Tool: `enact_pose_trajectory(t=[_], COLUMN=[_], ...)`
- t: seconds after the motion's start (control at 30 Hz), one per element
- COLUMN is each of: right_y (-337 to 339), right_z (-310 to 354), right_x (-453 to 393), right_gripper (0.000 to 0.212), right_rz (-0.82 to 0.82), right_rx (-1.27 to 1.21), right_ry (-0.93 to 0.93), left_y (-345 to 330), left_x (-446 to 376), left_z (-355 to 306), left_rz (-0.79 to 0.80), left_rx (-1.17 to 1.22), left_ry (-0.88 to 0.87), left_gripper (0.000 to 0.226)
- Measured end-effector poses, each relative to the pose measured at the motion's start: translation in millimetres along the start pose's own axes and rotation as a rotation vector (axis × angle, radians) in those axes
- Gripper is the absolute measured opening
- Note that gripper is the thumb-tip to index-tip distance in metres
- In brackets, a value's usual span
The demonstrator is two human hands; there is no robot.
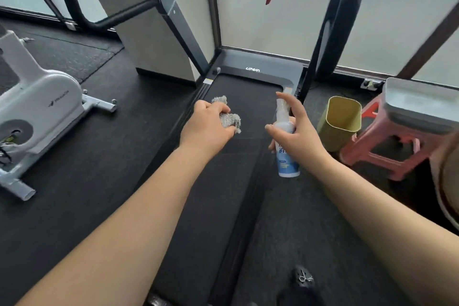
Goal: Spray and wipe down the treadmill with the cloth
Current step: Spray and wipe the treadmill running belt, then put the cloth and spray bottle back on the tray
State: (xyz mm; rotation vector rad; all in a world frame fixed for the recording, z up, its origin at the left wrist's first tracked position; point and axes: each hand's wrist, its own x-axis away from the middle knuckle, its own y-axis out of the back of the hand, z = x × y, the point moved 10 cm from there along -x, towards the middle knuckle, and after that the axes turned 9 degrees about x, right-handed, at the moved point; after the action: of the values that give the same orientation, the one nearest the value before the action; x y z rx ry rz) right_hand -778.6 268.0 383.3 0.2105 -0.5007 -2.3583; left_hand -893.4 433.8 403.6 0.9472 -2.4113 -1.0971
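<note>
Dark treadmill (233, 112) belt on black gym floor (87, 156), frosted windows behind. L hand (208, 124) grips bunched cloth (229, 119); R hand (295, 129) holds spray bottle (285, 146) upright, finger on nozzle.

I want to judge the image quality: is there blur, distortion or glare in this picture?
Head view: wide-angle bending curves the treadmill uprights; the brown beam at the right edge is motion-blurred; the right hand, the spray bottle, the left hand and the cloth are fairly sharp; frosted windows give soft light without harsh glare.
</note>
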Motion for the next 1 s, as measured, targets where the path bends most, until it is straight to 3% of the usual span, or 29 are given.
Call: enact_pose_trajectory(t=[0.4,1.0], right_y=[138.8,460.6], right_z=[-24.8,-149.4], right_x=[89.1,152.1], right_gripper=[0.065,0.066], right_rz=[-0.230,-0.435], right_rx=[-0.049,0.068], right_ry=[-0.024,-0.049], left_y=[-80.4,-276.2], left_x=[47.8,68.6], left_z=[-134.0,-393.6], left_rz=[0.143,0.204], left_rx=[0.000,0.039], left_ry=[-0.215,-0.361], left_gripper=[0.044,0.047])
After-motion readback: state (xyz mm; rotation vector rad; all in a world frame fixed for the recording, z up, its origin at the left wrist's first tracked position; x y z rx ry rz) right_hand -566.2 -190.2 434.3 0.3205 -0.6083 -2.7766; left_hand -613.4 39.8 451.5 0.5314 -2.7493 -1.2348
